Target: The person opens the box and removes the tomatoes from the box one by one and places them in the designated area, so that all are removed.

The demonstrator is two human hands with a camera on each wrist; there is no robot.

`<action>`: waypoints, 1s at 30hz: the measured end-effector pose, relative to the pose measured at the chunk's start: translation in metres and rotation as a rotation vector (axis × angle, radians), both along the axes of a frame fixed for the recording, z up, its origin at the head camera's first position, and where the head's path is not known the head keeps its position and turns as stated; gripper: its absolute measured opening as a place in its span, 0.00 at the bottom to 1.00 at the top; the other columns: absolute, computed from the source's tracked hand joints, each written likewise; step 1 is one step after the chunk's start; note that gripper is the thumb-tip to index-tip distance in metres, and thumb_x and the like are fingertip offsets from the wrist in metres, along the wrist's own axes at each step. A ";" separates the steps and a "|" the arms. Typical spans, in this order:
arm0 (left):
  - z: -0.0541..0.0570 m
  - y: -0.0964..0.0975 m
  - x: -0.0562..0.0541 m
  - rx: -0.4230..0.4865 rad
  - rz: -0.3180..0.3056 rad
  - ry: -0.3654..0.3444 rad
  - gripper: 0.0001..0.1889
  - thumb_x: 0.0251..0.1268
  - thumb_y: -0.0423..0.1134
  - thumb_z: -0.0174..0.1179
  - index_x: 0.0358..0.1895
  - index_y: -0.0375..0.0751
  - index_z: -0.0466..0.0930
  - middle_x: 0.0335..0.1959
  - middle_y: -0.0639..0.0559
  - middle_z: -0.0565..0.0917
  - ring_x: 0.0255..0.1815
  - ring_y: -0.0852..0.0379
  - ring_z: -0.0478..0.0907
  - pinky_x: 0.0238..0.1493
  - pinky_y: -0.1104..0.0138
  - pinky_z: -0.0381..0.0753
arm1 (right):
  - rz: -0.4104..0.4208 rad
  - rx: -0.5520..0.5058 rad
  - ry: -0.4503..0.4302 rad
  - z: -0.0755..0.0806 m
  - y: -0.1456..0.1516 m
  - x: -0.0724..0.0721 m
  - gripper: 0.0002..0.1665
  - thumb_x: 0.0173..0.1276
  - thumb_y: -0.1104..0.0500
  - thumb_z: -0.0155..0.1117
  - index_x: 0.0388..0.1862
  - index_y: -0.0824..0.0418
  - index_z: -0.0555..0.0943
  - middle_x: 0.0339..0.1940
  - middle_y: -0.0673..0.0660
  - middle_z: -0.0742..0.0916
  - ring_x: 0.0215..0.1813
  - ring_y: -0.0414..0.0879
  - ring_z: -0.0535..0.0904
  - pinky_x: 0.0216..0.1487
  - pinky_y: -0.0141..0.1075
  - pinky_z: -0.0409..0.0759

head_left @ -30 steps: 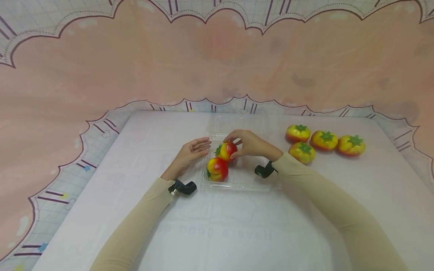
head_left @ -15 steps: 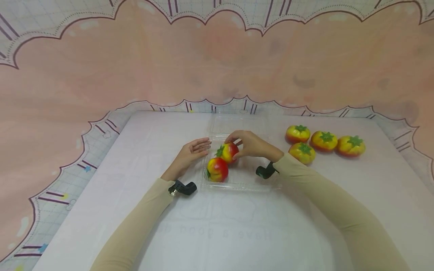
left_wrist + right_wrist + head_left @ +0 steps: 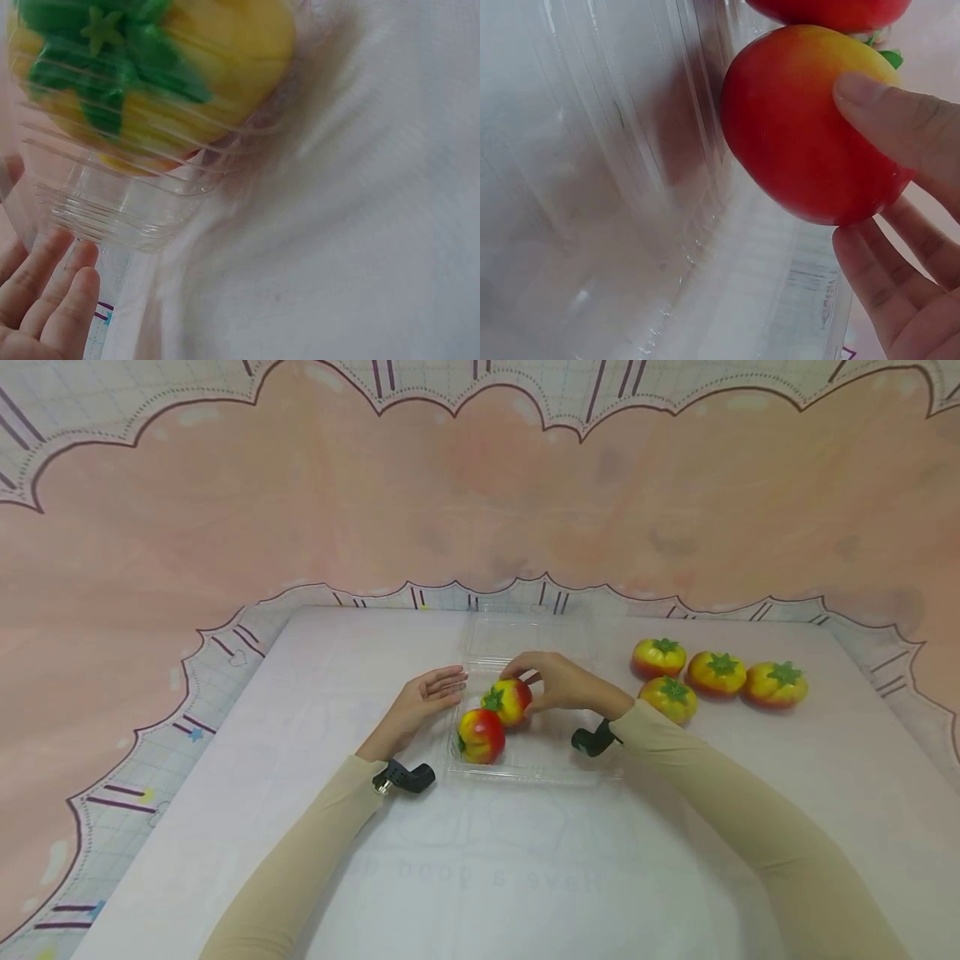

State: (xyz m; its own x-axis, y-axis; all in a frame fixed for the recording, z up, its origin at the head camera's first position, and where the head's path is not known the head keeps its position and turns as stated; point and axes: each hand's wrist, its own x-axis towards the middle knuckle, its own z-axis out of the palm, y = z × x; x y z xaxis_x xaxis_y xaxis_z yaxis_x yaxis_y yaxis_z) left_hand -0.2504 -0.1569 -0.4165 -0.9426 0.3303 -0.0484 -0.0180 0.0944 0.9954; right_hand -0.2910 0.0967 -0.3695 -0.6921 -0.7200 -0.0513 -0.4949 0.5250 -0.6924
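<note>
A clear plastic clamshell box [image 3: 543, 752] lies open at mid-table. My right hand [image 3: 558, 681] pinches a red-and-yellow persimmon [image 3: 512, 700] with a green leafy top, over the box's far left part. In the right wrist view the thumb [image 3: 900, 120] presses one side and fingertips meet the other. A second persimmon [image 3: 481, 737] sits in the near left corner, right beside the held one. My left hand [image 3: 420, 697] stays just outside the left wall with fingers extended; in the left wrist view its fingertips [image 3: 85, 255] are right at the clear ribbed wall.
Several more yellow-red persimmons [image 3: 716, 674] stand in a group to the right, beyond my right forearm. The box's clear lid [image 3: 528, 635] lies folded back toward the far edge. A white cloth [image 3: 480, 860] covers the table, with a patterned backdrop [image 3: 480, 510] behind.
The right hand has shifted slightly right and nearer with its persimmon, whose green top has turned more upward into view. The left hand and the other persimmons have stayed put.
</note>
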 end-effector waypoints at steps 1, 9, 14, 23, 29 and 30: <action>0.000 0.000 0.000 0.001 0.001 0.000 0.28 0.66 0.28 0.53 0.69 0.32 0.59 0.69 0.36 0.66 0.70 0.43 0.64 0.61 0.69 0.72 | 0.004 -0.003 0.000 0.000 0.001 0.000 0.30 0.51 0.69 0.72 0.55 0.63 0.76 0.56 0.60 0.81 0.60 0.53 0.76 0.61 0.48 0.77; 0.001 0.001 0.001 0.007 0.002 0.003 0.28 0.66 0.28 0.53 0.69 0.32 0.58 0.69 0.35 0.65 0.70 0.43 0.63 0.60 0.72 0.74 | 0.023 -0.012 0.015 -0.001 0.005 0.001 0.29 0.51 0.67 0.73 0.54 0.64 0.76 0.55 0.60 0.82 0.59 0.53 0.76 0.61 0.49 0.77; 0.000 0.002 0.002 0.018 0.009 -0.005 0.28 0.65 0.27 0.53 0.69 0.32 0.59 0.68 0.36 0.66 0.70 0.44 0.64 0.59 0.74 0.74 | 0.030 -0.006 0.025 -0.002 0.006 0.002 0.29 0.51 0.66 0.73 0.54 0.63 0.76 0.55 0.60 0.82 0.59 0.53 0.76 0.61 0.48 0.77; 0.001 0.002 0.002 -0.003 0.013 -0.005 0.28 0.66 0.27 0.53 0.69 0.32 0.58 0.68 0.35 0.66 0.70 0.43 0.64 0.60 0.72 0.74 | 0.043 0.008 0.033 -0.005 0.006 0.001 0.32 0.51 0.66 0.73 0.57 0.63 0.75 0.57 0.59 0.81 0.60 0.52 0.76 0.61 0.45 0.77; 0.002 0.002 0.002 -0.010 0.017 -0.004 0.28 0.66 0.27 0.52 0.69 0.32 0.58 0.68 0.35 0.66 0.70 0.43 0.64 0.60 0.70 0.73 | 0.073 0.007 0.044 -0.006 0.006 -0.001 0.32 0.51 0.65 0.74 0.57 0.63 0.75 0.57 0.59 0.81 0.60 0.53 0.75 0.62 0.46 0.77; 0.002 0.002 0.002 -0.011 0.016 -0.004 0.28 0.66 0.27 0.52 0.69 0.32 0.58 0.68 0.35 0.66 0.70 0.43 0.64 0.60 0.70 0.74 | 0.078 0.009 0.044 -0.006 0.006 -0.001 0.32 0.51 0.65 0.74 0.57 0.63 0.75 0.57 0.59 0.81 0.61 0.53 0.75 0.62 0.46 0.77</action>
